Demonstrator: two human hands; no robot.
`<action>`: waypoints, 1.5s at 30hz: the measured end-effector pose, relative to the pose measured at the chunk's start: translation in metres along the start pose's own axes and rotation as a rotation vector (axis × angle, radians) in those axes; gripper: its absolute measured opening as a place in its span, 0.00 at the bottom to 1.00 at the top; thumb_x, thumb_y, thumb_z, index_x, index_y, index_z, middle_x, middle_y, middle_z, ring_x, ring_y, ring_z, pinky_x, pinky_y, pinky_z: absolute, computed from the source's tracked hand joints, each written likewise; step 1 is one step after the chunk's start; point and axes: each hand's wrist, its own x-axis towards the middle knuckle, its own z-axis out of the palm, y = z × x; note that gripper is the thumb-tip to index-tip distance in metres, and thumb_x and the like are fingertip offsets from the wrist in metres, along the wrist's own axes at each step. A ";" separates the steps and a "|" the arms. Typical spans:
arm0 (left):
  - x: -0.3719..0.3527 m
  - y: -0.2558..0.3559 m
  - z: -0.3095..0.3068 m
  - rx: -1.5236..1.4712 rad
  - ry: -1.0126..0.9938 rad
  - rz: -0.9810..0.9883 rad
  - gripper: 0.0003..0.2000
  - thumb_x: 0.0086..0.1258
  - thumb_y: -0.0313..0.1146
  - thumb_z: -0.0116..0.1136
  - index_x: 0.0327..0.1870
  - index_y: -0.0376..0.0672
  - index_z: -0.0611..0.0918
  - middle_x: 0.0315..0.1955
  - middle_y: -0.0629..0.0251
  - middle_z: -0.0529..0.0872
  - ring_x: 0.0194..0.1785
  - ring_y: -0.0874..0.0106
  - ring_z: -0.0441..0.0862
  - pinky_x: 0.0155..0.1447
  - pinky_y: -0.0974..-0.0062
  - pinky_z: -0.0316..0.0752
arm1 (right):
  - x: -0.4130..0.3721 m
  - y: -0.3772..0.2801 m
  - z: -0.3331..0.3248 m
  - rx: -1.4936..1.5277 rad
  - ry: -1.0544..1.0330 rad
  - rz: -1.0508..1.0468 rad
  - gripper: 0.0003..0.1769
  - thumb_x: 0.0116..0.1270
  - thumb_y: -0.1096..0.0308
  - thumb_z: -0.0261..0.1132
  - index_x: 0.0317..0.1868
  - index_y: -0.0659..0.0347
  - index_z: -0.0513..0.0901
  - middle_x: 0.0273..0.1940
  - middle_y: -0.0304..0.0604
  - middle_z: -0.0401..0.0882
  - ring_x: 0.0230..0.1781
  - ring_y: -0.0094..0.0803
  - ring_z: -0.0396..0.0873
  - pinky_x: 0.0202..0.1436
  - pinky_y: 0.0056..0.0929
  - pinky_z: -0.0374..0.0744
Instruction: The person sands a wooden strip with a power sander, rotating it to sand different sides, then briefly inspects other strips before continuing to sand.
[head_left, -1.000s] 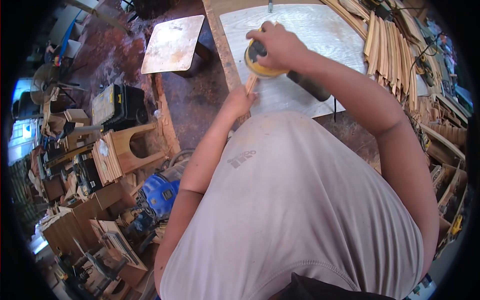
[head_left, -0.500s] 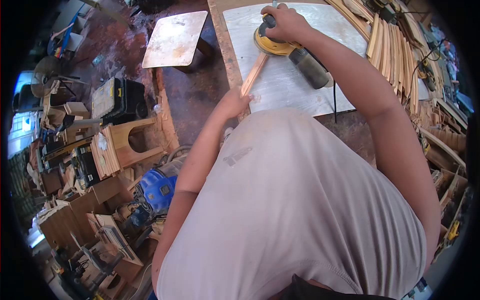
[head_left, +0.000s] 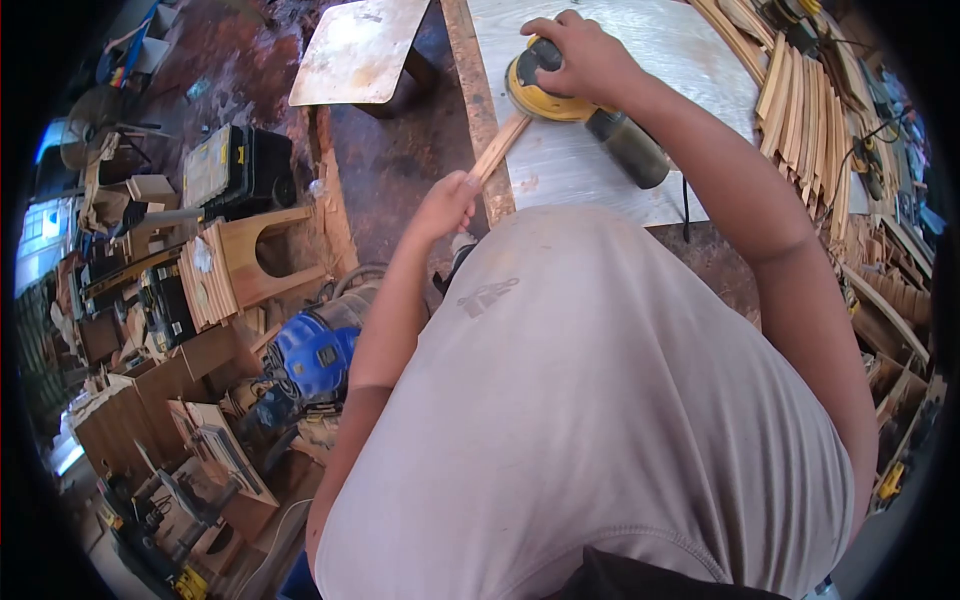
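Observation:
My right hand [head_left: 588, 62] is closed over the top of a yellow and black orbital sander [head_left: 545, 98] with a dark dust canister [head_left: 628, 150] on its side. The sander's pad rests over the far end of a narrow wooden strip [head_left: 498, 148], hiding that end. At the near end, my left hand [head_left: 446, 207] has its fingers wrapped around the strip, just off the worktable's left edge. Under the sander lies a pale, silvery board [head_left: 585, 195] on the worktable.
Several thin wooden strips [head_left: 800, 120] are stacked on the table's right side. A square-topped stool [head_left: 360, 55] stands to the left. Farther left are a black toolbox [head_left: 240, 175], a blue shop vacuum [head_left: 315, 352] and wooden frames [head_left: 250, 262].
My left hand has drawn back toward me and left with the strip's near end. The sander stays over the far end, and the whole view has shifted slightly.

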 end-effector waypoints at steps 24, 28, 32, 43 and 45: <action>0.006 0.018 -0.012 0.662 0.128 0.280 0.20 0.69 0.44 0.65 0.40 0.29 0.84 0.35 0.35 0.85 0.46 0.40 0.84 0.51 0.48 0.77 | -0.016 -0.110 0.016 -0.204 -0.033 0.122 0.32 0.55 0.59 0.72 0.64 0.41 0.78 0.52 0.49 0.77 0.53 0.50 0.81 0.53 0.47 0.86; 0.005 0.026 -0.030 0.656 0.090 0.337 0.19 0.70 0.43 0.65 0.38 0.29 0.85 0.34 0.37 0.86 0.44 0.42 0.85 0.48 0.50 0.78 | -0.014 -0.119 0.010 -0.116 -0.082 0.150 0.32 0.52 0.61 0.72 0.61 0.51 0.80 0.50 0.58 0.76 0.50 0.57 0.79 0.52 0.50 0.83; 0.006 0.040 -0.030 0.599 -0.028 0.287 0.19 0.69 0.43 0.65 0.38 0.30 0.85 0.32 0.39 0.87 0.43 0.44 0.86 0.49 0.51 0.79 | -0.016 -0.120 0.008 -0.150 0.007 0.210 0.32 0.52 0.61 0.72 0.61 0.50 0.80 0.50 0.58 0.76 0.50 0.57 0.79 0.53 0.50 0.82; 0.033 0.029 -0.027 0.581 -0.004 0.306 0.18 0.68 0.42 0.66 0.42 0.30 0.84 0.33 0.38 0.87 0.42 0.42 0.86 0.48 0.53 0.79 | -0.019 -0.115 0.019 -0.255 0.062 0.193 0.33 0.54 0.60 0.71 0.64 0.44 0.78 0.51 0.53 0.77 0.53 0.53 0.80 0.55 0.49 0.84; 0.029 0.026 -0.028 0.584 -0.036 0.353 0.18 0.68 0.41 0.66 0.41 0.29 0.84 0.34 0.38 0.87 0.43 0.43 0.86 0.50 0.53 0.79 | -0.028 -0.121 0.026 -0.267 0.086 0.132 0.32 0.55 0.59 0.72 0.64 0.40 0.78 0.52 0.49 0.76 0.55 0.49 0.80 0.56 0.46 0.84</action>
